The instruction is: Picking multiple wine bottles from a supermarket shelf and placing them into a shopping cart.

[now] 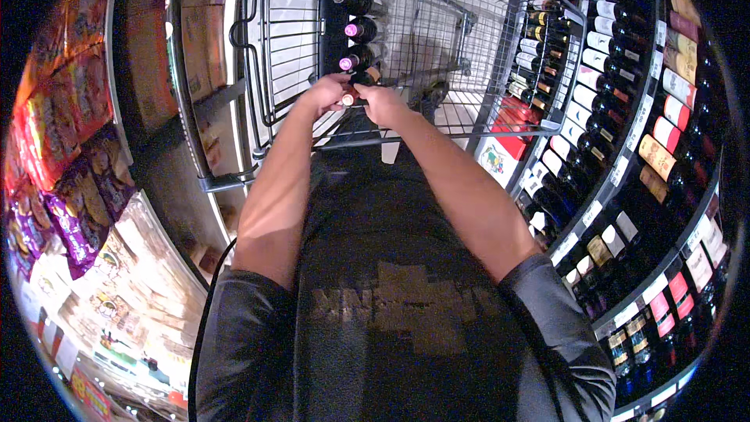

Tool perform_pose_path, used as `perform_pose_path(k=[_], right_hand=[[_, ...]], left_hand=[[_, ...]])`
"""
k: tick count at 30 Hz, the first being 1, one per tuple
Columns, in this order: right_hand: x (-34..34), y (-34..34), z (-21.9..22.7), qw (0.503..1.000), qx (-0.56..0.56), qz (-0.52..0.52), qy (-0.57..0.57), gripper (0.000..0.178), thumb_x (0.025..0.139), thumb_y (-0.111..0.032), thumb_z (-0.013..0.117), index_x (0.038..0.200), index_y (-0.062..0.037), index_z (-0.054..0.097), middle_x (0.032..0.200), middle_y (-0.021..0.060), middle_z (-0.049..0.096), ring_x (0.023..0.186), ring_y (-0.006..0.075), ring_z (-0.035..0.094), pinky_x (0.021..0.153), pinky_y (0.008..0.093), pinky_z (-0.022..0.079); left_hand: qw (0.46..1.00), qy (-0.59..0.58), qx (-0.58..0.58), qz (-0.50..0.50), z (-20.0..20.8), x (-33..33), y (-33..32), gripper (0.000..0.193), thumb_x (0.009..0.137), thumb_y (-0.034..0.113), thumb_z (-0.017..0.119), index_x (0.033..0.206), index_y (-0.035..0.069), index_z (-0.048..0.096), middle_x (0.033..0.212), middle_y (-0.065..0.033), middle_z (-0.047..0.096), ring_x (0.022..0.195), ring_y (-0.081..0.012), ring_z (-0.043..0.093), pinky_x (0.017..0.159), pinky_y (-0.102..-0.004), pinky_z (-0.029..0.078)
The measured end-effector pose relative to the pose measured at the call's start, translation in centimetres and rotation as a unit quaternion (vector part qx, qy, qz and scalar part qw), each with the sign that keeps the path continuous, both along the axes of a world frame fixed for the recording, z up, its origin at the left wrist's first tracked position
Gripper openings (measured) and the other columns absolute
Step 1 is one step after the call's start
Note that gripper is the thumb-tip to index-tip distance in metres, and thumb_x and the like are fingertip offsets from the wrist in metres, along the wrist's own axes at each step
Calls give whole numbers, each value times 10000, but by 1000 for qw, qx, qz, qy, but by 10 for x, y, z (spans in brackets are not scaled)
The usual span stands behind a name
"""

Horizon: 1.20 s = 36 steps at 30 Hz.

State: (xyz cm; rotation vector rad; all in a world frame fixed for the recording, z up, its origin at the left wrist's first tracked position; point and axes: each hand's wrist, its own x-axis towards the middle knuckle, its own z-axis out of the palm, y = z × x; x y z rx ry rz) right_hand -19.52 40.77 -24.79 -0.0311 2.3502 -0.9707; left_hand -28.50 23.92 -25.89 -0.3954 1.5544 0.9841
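The left hand (326,97) and right hand (383,105) are pinching the nearest bottle (348,99) in the shopping cart (553,125), apparently positioning it beside the bottle row (365,29), the next move probably requiring careful alignment.

The bottles (366,29) look glossy glass, the cart (500,23) metal, the shirt (406,227) matt cloth.

The 2 hands (384,106) hold 1 bottle (366,76) beside 4 lined-up dark bottles (367,30) in a wire cart (461,136).
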Motion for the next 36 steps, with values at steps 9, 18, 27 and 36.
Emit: perform_pose_path(k=[9, 18, 27, 36], right_hand=[[33, 92, 79, 993, -84, -39, -68, 352, 926, -318, 573, 1167, -79, 664, 1051, 193, 684, 975, 379, 648, 878, 466, 505], [107, 170, 125, 996, 54, 14, 74, 342, 882, -251, 653, 1169, -67, 658, 1164, 127, 676, 1077, 333, 623, 900, 403, 501], [108, 163, 108, 966, 173, 40, 188, 159, 805, -169, 670, 916, -101, 580, 803, 92, 627, 803, 324, 651, 654, 454, 516], [77, 165, 116, 981, 170, 6, 97, 125, 874, -237, 595, 897, -114, 590, 817, 105, 644, 817, 329, 653, 663, 462, 504]], left_hand=[[919, 278, 37, -277, 31, 9, -25, 427, 932, 393, 546, 1212, 81, 624, 976, -205, 693, 847, -340, 655, 792, -423, 508], [832, 321, -1, -452, 161, 35, -24, 310, 895, 243, 527, 1111, 52, 641, 979, -223, 683, 922, -406, 652, 815, -506, 511], [793, 314, -29, -520, 175, 26, -25, 518, 769, 89, 594, 1286, 126, 589, 1192, -149, 656, 1118, -333, 621, 919, -426, 513], [733, 374, -223, -522, 124, 30, -16, 284, 918, 130, 483, 1053, 138, 733, 1038, -106, 726, 980, -299, 699, 811, -450, 554]])
